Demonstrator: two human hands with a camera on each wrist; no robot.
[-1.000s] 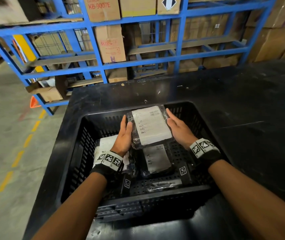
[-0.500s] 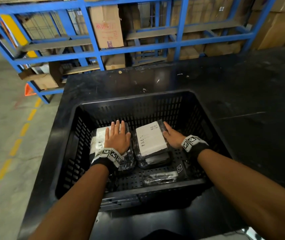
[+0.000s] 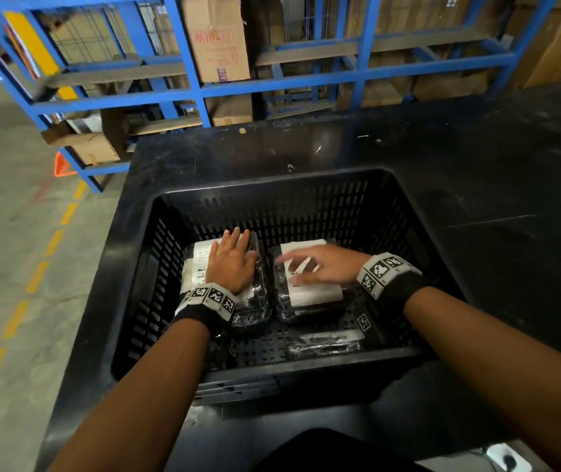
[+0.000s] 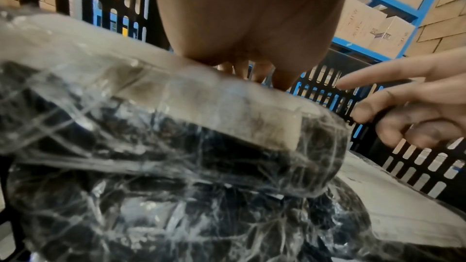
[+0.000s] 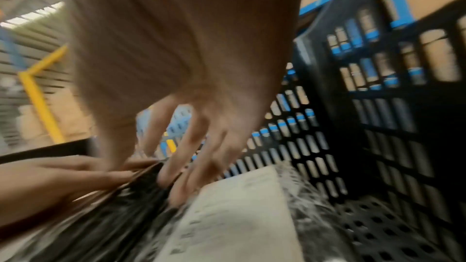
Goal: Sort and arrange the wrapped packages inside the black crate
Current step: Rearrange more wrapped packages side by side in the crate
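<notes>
Two stacks of wrapped packages sit side by side on the perforated floor of the black crate (image 3: pixel 156 233). The left stack (image 3: pixel 255 301) lies toward the crate's left wall; the right stack (image 3: pixel 309 301) lies just beside it, a narrow gap between them. Each package is dark, sealed in clear crinkled film, with a white printed label on top. A smaller, flatter wrapped package (image 3: pixel 323 344) lies alone near the crate's near wall, in front of the right stack.

My left hand (image 3: pixel 233 264) rests palm down on the top label of the left stack, fingers straight and close together, pointing toward the far wall. In the left wrist view the palm presses flat on the label surface.

My right hand (image 3: pixel 320 267) is over the top label of the right stack, fingers spread and loosely extended toward the left, gripping nothing. It is blurred in both the head and right wrist views; I cannot tell whether the fingertips touch the label.

Both wrists carry black bands with black-and-white square markers.

The crate stands on a black table (image 3: pixel 477 185), near its left edge. Beyond the table stands a blue steel shelf rack (image 3: pixel 200 93) holding cardboard boxes (image 3: pixel 217 39). To the left, the concrete floor (image 3: pixel 10 233) carries a dashed yellow line.
</notes>
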